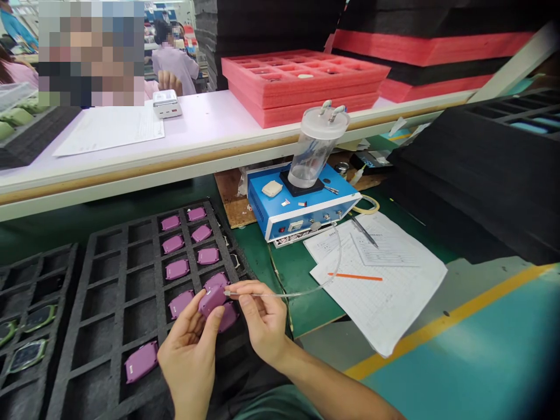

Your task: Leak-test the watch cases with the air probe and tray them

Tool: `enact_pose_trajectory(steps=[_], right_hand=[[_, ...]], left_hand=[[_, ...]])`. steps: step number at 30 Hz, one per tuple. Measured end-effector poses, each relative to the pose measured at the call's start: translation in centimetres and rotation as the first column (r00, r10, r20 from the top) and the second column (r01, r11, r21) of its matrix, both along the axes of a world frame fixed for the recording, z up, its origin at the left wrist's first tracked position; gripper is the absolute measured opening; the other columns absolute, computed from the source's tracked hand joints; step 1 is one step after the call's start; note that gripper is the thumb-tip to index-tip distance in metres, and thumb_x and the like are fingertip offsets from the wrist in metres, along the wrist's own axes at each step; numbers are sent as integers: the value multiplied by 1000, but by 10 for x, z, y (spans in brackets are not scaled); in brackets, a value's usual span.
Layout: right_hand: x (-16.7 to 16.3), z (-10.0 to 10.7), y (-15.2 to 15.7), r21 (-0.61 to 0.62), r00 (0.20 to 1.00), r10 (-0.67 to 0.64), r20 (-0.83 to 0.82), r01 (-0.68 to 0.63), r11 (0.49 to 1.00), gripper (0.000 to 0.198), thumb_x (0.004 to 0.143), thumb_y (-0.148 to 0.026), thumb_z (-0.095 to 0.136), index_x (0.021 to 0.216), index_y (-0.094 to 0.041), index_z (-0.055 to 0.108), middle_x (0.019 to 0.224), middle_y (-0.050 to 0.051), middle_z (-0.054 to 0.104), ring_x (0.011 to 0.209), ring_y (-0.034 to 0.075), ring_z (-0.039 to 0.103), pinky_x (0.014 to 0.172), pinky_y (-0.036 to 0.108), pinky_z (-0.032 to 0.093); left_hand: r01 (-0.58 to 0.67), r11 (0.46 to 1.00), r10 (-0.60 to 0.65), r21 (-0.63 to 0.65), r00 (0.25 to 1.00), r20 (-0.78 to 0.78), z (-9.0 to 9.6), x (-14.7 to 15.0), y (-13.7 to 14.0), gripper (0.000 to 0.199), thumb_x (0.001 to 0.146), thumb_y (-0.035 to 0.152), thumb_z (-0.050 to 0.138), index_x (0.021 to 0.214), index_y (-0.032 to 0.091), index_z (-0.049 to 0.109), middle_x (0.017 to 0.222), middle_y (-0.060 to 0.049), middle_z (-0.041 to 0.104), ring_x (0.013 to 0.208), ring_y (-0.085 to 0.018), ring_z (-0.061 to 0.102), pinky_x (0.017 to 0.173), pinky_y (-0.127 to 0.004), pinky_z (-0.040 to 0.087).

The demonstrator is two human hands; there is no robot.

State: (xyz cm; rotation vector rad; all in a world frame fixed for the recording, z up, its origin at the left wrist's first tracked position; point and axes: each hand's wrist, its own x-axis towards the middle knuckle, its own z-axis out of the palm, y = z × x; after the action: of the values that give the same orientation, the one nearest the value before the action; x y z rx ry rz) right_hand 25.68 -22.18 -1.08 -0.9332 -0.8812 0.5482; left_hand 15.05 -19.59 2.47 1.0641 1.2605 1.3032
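Observation:
My left hand (pixel 192 344) grips a purple watch case (pixel 213 300) between thumb and fingers, above a black foam tray (pixel 102 291). Pinched in my right hand (pixel 261 315) is a thin clear tube (pixel 301 293), its small tip touching or very close to the right edge of the case. The tube curves back to the front of a blue box-shaped device (pixel 280 213), which carries a clear cylinder (pixel 312 151) with fittings on its lid. Several more purple cases (pixel 177 269) lie in the tray's compartments; another purple case (pixel 141 361) sits nearer me, left of my left hand.
A second foam tray with green-rimmed watch parts (pixel 27 354) stands at far left. Papers (pixel 394 297) with a pen and an orange stick lie right of the device. Pink foam trays (pixel 301 81) rest on the white shelf (pixel 196 140). Black foam stacks (pixel 472 169) rise at right. Other people sit beyond.

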Motion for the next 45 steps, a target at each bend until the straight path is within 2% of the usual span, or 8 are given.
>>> enact_pose_trajectory(steps=[19, 25, 32, 37, 45], right_hand=[[0, 3, 0, 0, 1000, -9, -12, 9, 1000, 16, 104, -21, 60, 109, -25, 75, 106, 6, 78, 97, 17, 78, 87, 29, 65], [0, 4, 0, -10, 1000, -25, 0, 25, 1000, 15, 103, -22, 60, 107, -23, 75, 104, 8, 78, 95, 18, 78, 86, 30, 66], [0, 3, 0, -21, 999, -39, 20, 40, 999, 14, 104, -25, 60, 105, -21, 74, 104, 9, 78, 94, 19, 79, 84, 32, 67], [1, 2, -1, -26, 999, -30, 17, 30, 999, 14, 104, -24, 60, 106, -23, 74, 104, 8, 78, 95, 19, 78, 85, 33, 67], [0, 2, -7, -60, 998, -54, 28, 56, 997, 13, 103, -26, 62, 102, -22, 74, 101, 8, 78, 95, 20, 78, 85, 35, 67]], left_hand=[[-21, 999, 21, -28, 1000, -11, -1, 0, -1, 46, 62, 27, 93, 107, 19, 83, 105, -8, 83, 92, -25, 81, 87, -25, 64], [-23, 998, 20, -65, 999, -45, -1, -1, -1, 49, 65, 32, 93, 110, 18, 82, 110, -11, 82, 96, -28, 81, 91, -32, 65], [-15, 998, 13, -53, 998, -55, -2, -1, -1, 49, 65, 34, 93, 110, 18, 81, 110, -11, 82, 96, -28, 81, 92, -33, 66], [3, 1000, -4, -29, 1000, -28, -2, -1, -2, 46, 67, 31, 93, 109, 16, 81, 107, -11, 82, 95, -27, 81, 89, -29, 66], [64, 997, -65, -33, 998, -15, -2, -2, -6, 44, 72, 32, 89, 111, 15, 80, 109, -13, 82, 98, -28, 80, 91, -35, 66]])
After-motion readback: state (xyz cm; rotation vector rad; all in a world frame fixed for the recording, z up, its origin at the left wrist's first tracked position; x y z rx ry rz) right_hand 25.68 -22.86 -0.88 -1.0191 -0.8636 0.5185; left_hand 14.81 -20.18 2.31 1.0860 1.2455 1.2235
